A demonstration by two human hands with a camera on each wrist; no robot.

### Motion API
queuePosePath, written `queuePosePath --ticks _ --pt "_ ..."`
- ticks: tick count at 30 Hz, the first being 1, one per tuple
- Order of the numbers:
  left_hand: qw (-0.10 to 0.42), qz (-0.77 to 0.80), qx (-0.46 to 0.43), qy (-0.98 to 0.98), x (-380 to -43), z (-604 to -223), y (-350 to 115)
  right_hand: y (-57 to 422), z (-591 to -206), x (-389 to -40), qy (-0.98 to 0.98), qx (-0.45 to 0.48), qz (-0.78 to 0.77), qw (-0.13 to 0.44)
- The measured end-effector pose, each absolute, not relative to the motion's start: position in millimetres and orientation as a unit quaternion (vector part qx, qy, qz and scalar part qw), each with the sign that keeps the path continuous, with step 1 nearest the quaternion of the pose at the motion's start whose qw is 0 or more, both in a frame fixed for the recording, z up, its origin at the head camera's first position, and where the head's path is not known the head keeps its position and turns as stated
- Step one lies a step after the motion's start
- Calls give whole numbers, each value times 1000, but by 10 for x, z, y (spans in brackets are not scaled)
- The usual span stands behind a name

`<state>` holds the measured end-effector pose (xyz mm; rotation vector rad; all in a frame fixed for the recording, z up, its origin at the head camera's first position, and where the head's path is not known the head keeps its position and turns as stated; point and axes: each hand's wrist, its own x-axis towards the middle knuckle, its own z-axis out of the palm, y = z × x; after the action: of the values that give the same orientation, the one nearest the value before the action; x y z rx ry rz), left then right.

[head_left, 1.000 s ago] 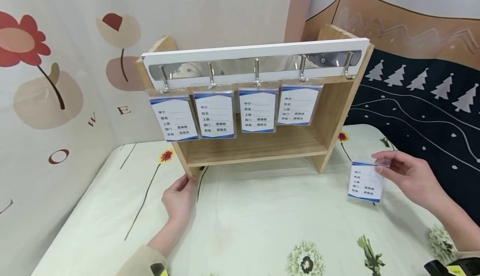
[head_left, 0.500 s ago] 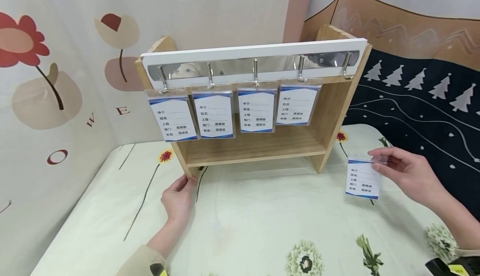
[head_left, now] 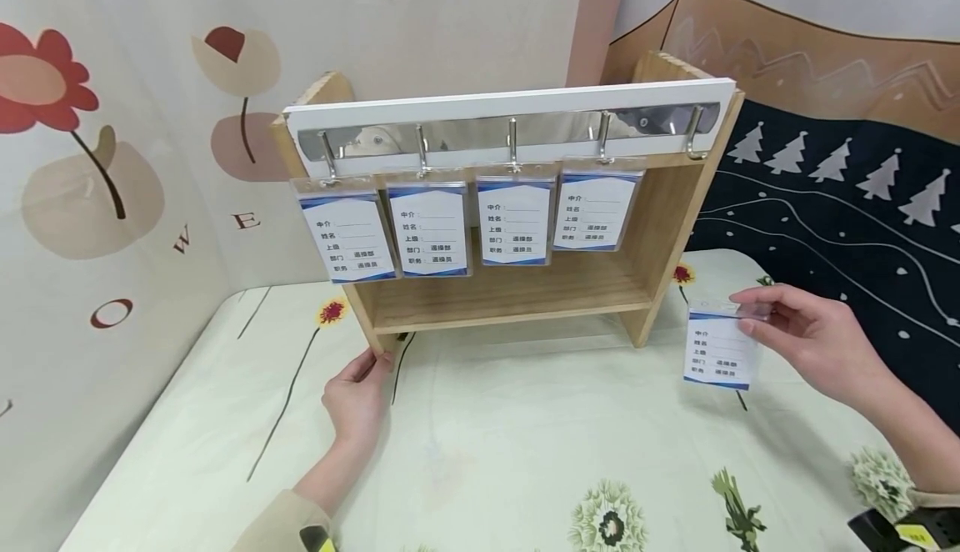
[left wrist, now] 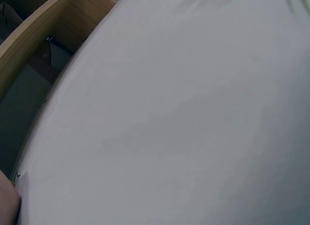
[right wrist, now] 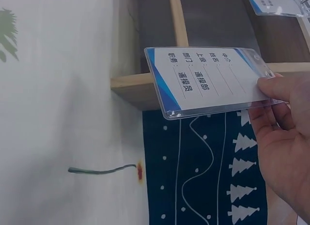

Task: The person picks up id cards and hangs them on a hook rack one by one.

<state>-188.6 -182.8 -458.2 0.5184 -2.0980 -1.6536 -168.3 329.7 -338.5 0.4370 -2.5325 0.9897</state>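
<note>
My right hand (head_left: pixel 817 339) pinches a badge in a clear plastic sleeve (head_left: pixel 720 348) by its top edge, to the right of the wooden shelf (head_left: pixel 517 298). In the right wrist view the badge (right wrist: pixel 203 82) shows its white face with blue corners and printed lines, thumb on top and fingers beneath. At the shelf's front left foot, my left hand (head_left: pixel 356 398) grips the wood between thumb and fingers. Similar badges (head_left: pixel 513 223) hang from several metal hooks on the white rail (head_left: pixel 517 102). The rightmost hook (head_left: pixel 696 131) carries no badge.
A pale flowered cloth (head_left: pixel 510 427) covers the table under the shelf. Behind stands a light curtain (head_left: pixel 450 18) with flower prints. A dark cloth with white trees (head_left: pixel 840 202) hangs at the right.
My right hand has moved slightly left and upward with the badge, closer to the shelf. The left hand stays at the shelf's foot, and the hanging badges have not moved.
</note>
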Motion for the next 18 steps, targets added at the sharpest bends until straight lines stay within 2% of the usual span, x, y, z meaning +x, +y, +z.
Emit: queuePosePath --ticks 18 --pt "203 -596 189 -754 -1899 -4597 -1837 3154 -2988 -1810 -897 200 332 213"
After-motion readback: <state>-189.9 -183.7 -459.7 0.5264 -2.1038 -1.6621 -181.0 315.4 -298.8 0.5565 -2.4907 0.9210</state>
